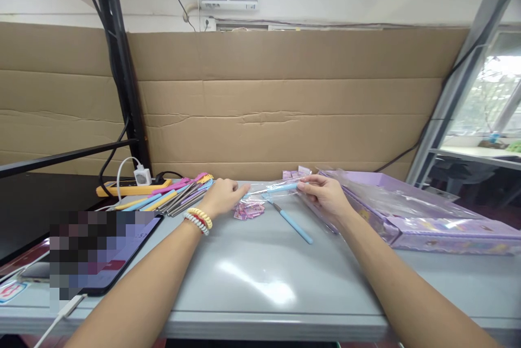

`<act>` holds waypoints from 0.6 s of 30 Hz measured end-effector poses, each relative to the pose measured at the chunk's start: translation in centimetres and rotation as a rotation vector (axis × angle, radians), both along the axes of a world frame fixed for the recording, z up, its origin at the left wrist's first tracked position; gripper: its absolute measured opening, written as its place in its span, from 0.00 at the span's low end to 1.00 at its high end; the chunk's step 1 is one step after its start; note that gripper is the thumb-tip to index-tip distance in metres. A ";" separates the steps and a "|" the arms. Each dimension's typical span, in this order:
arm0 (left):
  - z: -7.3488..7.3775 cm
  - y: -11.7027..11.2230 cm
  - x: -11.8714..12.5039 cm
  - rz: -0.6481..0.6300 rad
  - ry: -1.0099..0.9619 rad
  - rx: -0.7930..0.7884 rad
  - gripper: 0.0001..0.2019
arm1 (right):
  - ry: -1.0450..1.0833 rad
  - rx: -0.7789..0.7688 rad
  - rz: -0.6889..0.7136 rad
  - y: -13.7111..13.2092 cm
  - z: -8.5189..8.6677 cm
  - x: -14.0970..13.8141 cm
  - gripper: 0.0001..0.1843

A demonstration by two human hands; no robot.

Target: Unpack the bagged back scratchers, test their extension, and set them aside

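A tablet [122,250] is lying at the left of the grey bench [260,283], with a yellow power strip [122,190] sitting behind it. Beside the strip, a heap of coloured-handled tools [183,195] is fanning out. The left hand [223,196], wearing beaded bracelets [198,220], is pinching one end of a clear plastic sleeve [266,187], fingers closed on it. The sleeve, long, narrow and glossy, is hovering just above the middle of the bench and is holding a light-blue tool [281,189] lengthwise. Beneath it, pink packets [249,209] and a second blue-handled tool [295,226] are resting on the bench. The right hand [325,194] is gripping the sleeve's other end, fingers clamped. At far right, purple boxes [427,220] are sitting wrapped in clear film.
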State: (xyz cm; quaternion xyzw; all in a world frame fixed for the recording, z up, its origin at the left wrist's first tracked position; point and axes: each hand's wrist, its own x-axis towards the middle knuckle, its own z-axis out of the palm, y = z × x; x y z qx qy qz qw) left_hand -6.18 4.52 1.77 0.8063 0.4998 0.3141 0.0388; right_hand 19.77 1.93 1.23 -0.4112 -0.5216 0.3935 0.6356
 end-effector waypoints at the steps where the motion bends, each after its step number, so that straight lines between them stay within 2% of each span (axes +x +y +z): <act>1: 0.0 0.0 -0.1 -0.004 -0.009 -0.003 0.26 | 0.005 -0.001 0.006 -0.1 0.1 0.0 0.19; 6: 0.0 0.2 -0.2 0.015 -0.017 0.001 0.27 | -0.027 -0.010 0.026 -0.2 0.2 -0.1 0.18; 10: 0.2 0.5 -0.6 0.122 -0.005 0.016 0.27 | -0.042 -0.016 0.011 -0.1 0.1 0.3 0.18; 15: 0.4 1.4 -2.2 0.276 -0.005 -0.016 0.26 | 0.039 -0.007 -0.079 0.0 0.6 1.2 0.18; 18: 0.4 1.8 -2.9 0.317 -0.006 -0.038 0.25 | 0.074 -0.051 -0.116 -0.1 0.8 1.6 0.16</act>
